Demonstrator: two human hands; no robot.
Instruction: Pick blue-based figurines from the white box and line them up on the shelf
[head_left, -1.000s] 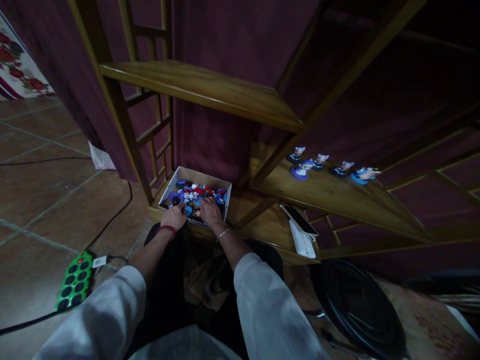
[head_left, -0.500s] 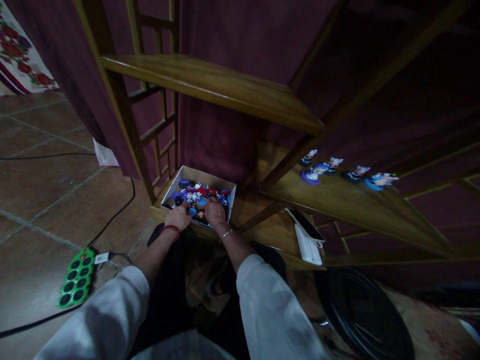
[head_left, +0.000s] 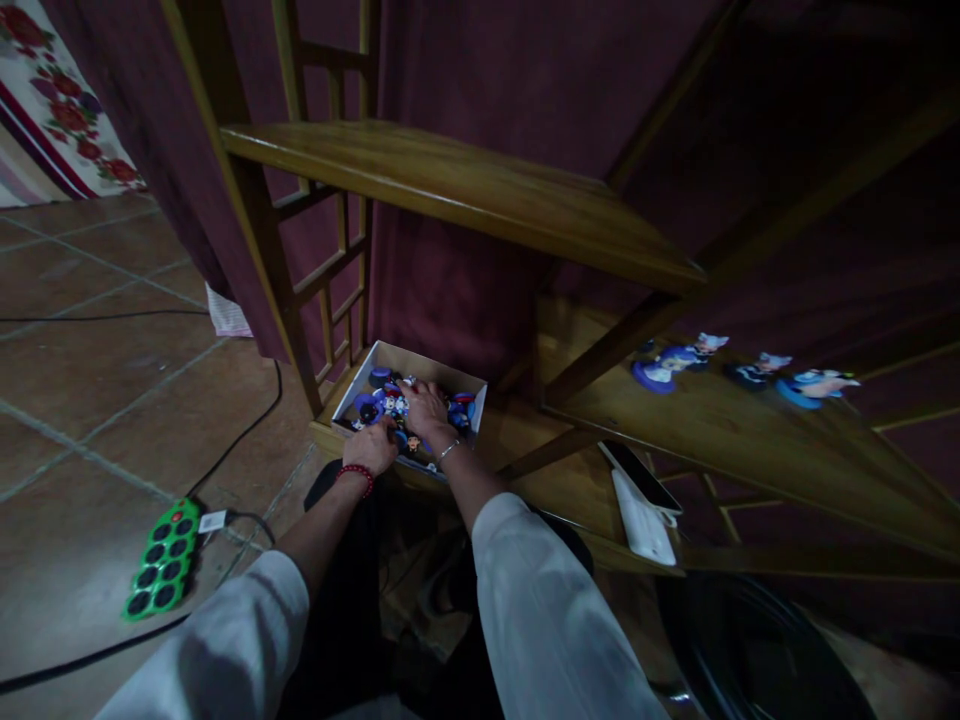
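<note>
Head view: the right hand (head_left: 427, 408) reaches over the middle of the box, its fingers loosely spread among the figures. The left hand (head_left: 373, 446) is at the front edge, fingers drawn in narrow; whether anything sits between them, the picture cannot tell. So both hands are at work in the pile at once, and it looks like handling inside the box rather than carrying.

Under them, small, big-headed plastic figurines in blue, purple, red and black (head_left: 394, 402) lie jumbled inside a shallow white-and-brown cardboard box (head_left: 420, 365). Any figure taken from here calls for a fingertip grip and a lift above the wall, with its neighbours packed close.

Now the edges: the box sits on a low wooden shelf (head_left: 525, 430), near its front edge, beside a wooden lattice side (head_left: 330, 275). A thick brown wooden shelf (head_left: 465, 190) hangs above and behind, so the freer approach is from the front. To the right, a slanting wooden post (head_left: 559, 450) crosses the way; beyond it are a black-screened phone (head_left: 641, 478) and, on the raised shelf, a purple-based figurine (head_left: 664, 370) and a blue-based one (head_left: 814, 388).
</note>
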